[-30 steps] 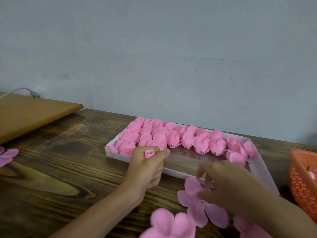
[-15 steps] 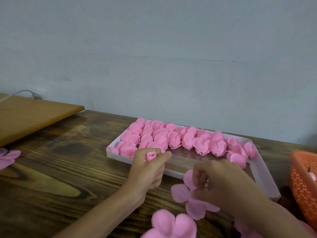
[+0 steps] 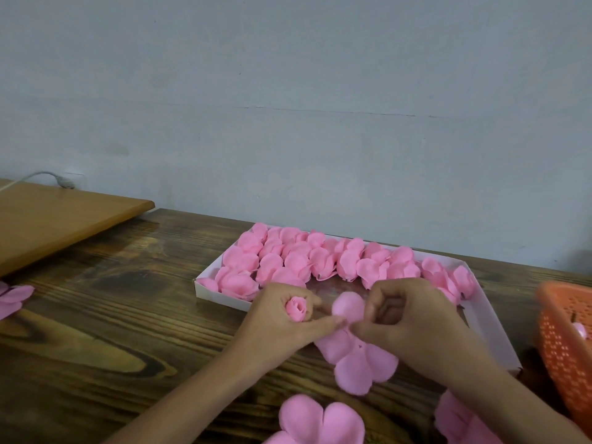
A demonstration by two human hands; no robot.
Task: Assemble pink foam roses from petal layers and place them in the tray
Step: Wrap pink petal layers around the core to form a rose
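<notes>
Matt pink foam petal layer (image 3: 355, 357), glossy dark wooden table (image 3: 96, 315), white card tray (image 3: 493, 328), perforated orange plastic basket (image 3: 567, 347).

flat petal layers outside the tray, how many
4 petal layers: one in the right hand, one bottom centre, one bottom right, one at the left edge. Others may be hidden.

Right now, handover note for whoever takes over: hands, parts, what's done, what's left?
Left hand: grips a rolled bud.
Right hand: pinches a petal layer, held right beside the bud.
Tray: finished roses fill its far side and left end; the near right part is bare.
Loose layers lie on the table near the person; the orange basket is at the right.
Done: several rows of roses are in the tray.
Left: wrap this layer round the bud, place the rose in the tray, and probably repeat with the loose layers.
</notes>
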